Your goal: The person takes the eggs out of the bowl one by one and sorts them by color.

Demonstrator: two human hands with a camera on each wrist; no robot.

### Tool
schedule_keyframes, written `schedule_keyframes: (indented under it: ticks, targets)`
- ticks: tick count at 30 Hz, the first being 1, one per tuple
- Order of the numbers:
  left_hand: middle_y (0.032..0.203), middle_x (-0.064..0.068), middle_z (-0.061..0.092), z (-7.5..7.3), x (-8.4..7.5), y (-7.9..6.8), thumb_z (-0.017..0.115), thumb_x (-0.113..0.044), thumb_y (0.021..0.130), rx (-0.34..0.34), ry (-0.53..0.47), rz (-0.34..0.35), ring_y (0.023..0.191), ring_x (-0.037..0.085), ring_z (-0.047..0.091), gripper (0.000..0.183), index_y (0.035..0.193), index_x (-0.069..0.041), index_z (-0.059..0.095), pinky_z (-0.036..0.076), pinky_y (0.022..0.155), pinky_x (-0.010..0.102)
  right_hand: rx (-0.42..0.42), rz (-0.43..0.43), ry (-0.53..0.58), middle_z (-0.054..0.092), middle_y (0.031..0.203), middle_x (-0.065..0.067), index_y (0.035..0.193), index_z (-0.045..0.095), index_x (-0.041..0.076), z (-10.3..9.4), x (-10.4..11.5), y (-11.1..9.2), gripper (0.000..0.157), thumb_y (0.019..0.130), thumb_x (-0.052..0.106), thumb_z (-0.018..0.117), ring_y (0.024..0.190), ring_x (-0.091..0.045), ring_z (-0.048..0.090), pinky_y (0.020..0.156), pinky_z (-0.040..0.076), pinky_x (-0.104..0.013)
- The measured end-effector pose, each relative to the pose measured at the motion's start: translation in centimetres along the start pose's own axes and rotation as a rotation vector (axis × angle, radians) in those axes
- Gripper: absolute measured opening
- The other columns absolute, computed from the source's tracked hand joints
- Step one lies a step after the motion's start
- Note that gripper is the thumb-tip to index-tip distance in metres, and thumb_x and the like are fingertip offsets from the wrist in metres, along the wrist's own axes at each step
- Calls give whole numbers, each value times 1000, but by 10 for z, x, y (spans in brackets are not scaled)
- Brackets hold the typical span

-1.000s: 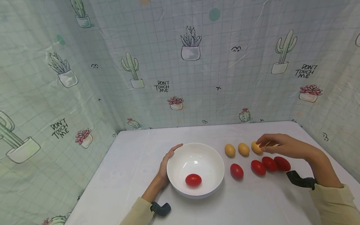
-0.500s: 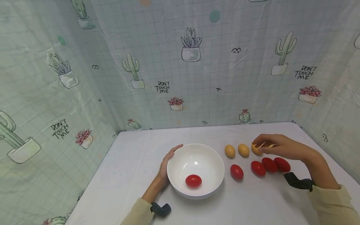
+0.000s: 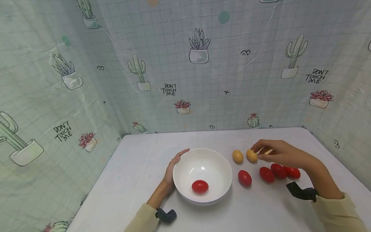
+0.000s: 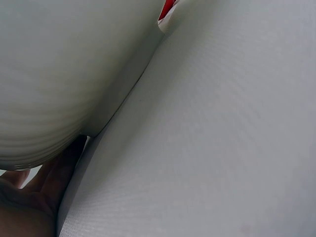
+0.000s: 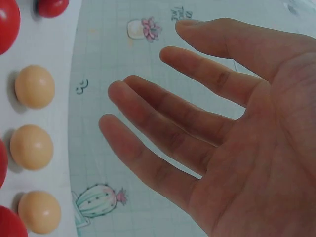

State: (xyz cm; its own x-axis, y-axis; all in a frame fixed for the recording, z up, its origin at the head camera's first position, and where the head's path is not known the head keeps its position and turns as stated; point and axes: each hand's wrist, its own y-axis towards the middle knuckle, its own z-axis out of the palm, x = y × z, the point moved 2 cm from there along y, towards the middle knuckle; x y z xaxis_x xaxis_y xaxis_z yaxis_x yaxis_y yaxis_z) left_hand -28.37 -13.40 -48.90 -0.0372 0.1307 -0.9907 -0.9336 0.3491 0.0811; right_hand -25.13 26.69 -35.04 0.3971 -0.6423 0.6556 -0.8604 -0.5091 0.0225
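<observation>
In the head view my left hand [image 3: 171,169] rests against the left outer side of a white bowl [image 3: 221,193], its fingers laid along the wall. A red egg-shaped piece [image 3: 200,187] lies inside the bowl. To the right, my right hand [image 3: 279,154] hovers over a row of yellow egg-shaped pieces [image 3: 238,156], its fingertips by the middle one [image 3: 251,156]; the rightmost is partly hidden behind the fingers. The right wrist view shows that hand [image 5: 232,128] with fingers spread and nothing held. The left wrist view shows mostly the bowl's underside [image 4: 59,74].
Several red egg-shaped pieces [image 3: 267,174] lie on the white table [image 3: 139,161] in front of the yellow row. Behind and at both sides hangs a cactus-print cloth [image 3: 162,112]. A dark wrist strap [image 3: 301,192] sits on the right forearm.
My right hand has moved left along the yellow row, from the rightmost pieces toward the middle one. The left hand and the bowl have stayed in place.
</observation>
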Motion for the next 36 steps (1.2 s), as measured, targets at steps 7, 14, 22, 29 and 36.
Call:
schedule_keyframes:
  ticks: [7, 14, 22, 29, 36]
  targets:
    - [160, 6, 47, 0, -1, 0, 14, -41, 108, -2, 9, -4, 140, 21, 55, 56, 158, -29, 37, 52, 109, 32, -5, -63, -19, 71, 123, -5, 126, 65, 16, 6, 11, 3, 32, 96, 26, 71, 109, -21, 69, 83, 60, -24]
    - [159, 7, 46, 2, -1, 2, 15, -42, 108, 16, -6, -10, 139, 21, 56, 57, 159, -28, 37, 52, 109, 32, -1, -60, -42, 71, 123, -3, 126, 65, 17, 9, 14, 3, 32, 97, 27, 70, 106, -15, 68, 83, 57, -20]
    - [160, 6, 46, 0, -1, 0, 15, -42, 108, 0, -10, -14, 140, 21, 55, 57, 159, -28, 37, 52, 109, 32, 35, -97, -48, 71, 119, 3, 126, 65, 18, 13, 21, 11, 30, 99, 29, 68, 104, -7, 67, 85, 58, -22]
    - [160, 5, 46, -1, -4, -2, 16, -41, 109, -13, 9, -11, 141, 22, 54, 56, 158, -27, 39, 51, 110, 31, 72, -108, -44, 71, 121, 2, 127, 65, 18, 18, 35, 23, 34, 97, 33, 70, 108, -17, 69, 86, 57, -20]
    - [160, 5, 46, 0, -4, -3, 16, -40, 109, -7, 2, -11, 141, 21, 54, 56, 159, -27, 38, 51, 110, 30, 126, -151, -60, 71, 119, 4, 128, 65, 20, 25, 53, 40, 34, 97, 34, 70, 108, -17, 68, 88, 59, -25]
